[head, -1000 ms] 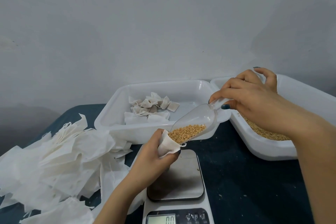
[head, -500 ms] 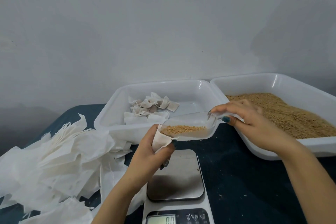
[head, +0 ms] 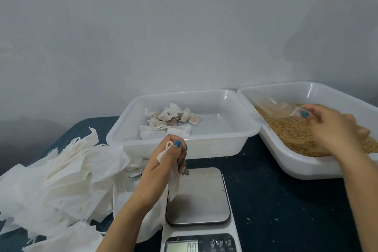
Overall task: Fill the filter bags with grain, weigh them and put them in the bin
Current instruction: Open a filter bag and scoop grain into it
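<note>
In bin, bags; in tray, grain.

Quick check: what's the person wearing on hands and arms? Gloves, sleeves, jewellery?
No gloves. The left hand and right hand are bare, with teal-blue nail polish. The forearms show no sleeves, and no rings or watch are visible.

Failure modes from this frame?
1. The left hand pinches the filter bag at the left edge of the scale; set down there, it might tip off or spill.
2. Empty bags lie against the scale's left side; one touching the plate could skew the reading.
3. The right hand is blurred, holding the scoop in the grain tray; grains may scatter.
</note>
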A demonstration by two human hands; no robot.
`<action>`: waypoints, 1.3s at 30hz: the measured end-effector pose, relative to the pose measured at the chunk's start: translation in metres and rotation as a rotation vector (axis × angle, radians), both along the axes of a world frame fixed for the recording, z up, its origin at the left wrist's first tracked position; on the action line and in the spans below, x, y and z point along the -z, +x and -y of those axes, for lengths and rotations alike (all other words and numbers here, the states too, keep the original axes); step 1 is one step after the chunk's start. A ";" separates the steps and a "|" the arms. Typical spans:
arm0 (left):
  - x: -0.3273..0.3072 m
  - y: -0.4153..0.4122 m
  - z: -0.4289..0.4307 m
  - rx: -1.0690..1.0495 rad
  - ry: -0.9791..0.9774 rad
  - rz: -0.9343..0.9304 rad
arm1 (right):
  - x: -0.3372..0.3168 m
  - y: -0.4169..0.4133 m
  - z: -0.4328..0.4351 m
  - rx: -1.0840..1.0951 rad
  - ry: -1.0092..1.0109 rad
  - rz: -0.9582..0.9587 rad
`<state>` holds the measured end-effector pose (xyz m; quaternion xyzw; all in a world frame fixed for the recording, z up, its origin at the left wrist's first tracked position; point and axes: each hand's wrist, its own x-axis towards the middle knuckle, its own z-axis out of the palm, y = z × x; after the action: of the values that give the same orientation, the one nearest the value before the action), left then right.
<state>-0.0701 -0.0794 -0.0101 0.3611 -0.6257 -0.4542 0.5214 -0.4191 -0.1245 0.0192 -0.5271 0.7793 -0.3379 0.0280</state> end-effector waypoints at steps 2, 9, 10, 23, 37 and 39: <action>-0.002 0.001 0.001 0.028 0.018 -0.009 | 0.003 -0.019 0.005 0.093 0.077 -0.067; -0.014 0.013 0.011 -0.161 -0.288 0.640 | 0.013 -0.032 0.012 0.155 0.452 -0.265; -0.016 0.015 0.013 -0.200 -0.332 0.773 | 0.012 -0.028 0.013 0.154 0.475 -0.290; -0.013 0.001 0.019 -0.080 -0.247 0.474 | 0.008 0.160 -0.026 -1.215 0.198 0.198; 0.031 0.013 0.032 -0.119 -0.223 0.551 | 0.067 0.159 -0.013 -0.979 0.092 0.219; 0.032 0.015 0.030 -0.171 -0.209 0.570 | 0.070 0.155 -0.009 -0.927 0.047 0.167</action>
<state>-0.0547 -0.1097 -0.0416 0.4694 -0.7574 -0.2225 0.3956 -0.2644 -0.1152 -0.0506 -0.7898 0.4642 -0.3132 0.2504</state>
